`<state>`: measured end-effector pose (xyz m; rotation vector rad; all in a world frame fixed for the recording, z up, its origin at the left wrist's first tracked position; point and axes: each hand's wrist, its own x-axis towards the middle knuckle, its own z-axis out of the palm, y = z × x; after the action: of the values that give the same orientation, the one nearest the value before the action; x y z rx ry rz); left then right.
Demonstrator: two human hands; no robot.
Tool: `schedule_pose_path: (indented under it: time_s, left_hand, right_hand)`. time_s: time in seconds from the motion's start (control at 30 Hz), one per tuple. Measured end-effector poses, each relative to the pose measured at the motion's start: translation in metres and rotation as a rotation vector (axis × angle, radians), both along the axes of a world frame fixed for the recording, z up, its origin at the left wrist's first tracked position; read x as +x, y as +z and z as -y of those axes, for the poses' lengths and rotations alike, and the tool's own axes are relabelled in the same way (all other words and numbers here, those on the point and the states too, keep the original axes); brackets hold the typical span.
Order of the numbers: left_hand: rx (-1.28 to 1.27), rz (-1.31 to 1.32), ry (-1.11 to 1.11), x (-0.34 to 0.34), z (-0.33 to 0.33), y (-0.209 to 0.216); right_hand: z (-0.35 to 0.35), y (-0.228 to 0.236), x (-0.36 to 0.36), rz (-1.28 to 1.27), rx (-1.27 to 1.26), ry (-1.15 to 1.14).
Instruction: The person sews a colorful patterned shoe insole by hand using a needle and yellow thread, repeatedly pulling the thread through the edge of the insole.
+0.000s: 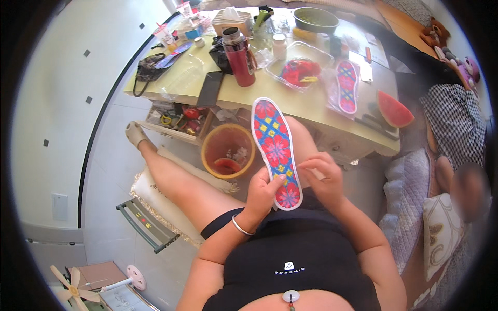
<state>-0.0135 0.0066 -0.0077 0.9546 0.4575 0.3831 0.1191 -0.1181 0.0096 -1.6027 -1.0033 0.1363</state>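
An embroidered insole (275,142), white-edged with red, pink, blue and yellow flower patterns, stands tilted above my lap. My left hand (262,194) grips its lower left edge, thumb lying across the patterned face. Close by the insole's right edge is my right hand (327,181), its thumb and fingertips drawn together in a pinch. Whatever it may hold is too small to make out. A second insole (347,87) of like pattern lies on plastic wrap at the table's right side. Red thread or yarn (301,71) fills a clear plastic tray (280,58) farther back.
The table (171,85) also bears a red thermos (241,62), a black phone (210,88), a watermelon slice (394,110) and a metal basin (315,20). Below stand an open drawer (150,129) and a yellow-rimmed bin (207,166). A person sits at the right beside a cushion (441,233).
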Motion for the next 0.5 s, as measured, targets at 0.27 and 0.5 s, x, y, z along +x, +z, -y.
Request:
schedule_pose_path:
  time_s: [0.27, 0.5]
  left_hand:
    - [0.249, -0.034, -0.044, 0.001, 0.006, -0.008]
    - [0.485, -0.157, 0.004, 0.006, 0.001, -0.008]
  right_hand:
    - [-0.01, -0.01, -0.004, 0.356, 0.04, 0.045]
    - [-0.01, 0.009, -0.007, 0.265, 0.196, -0.054]
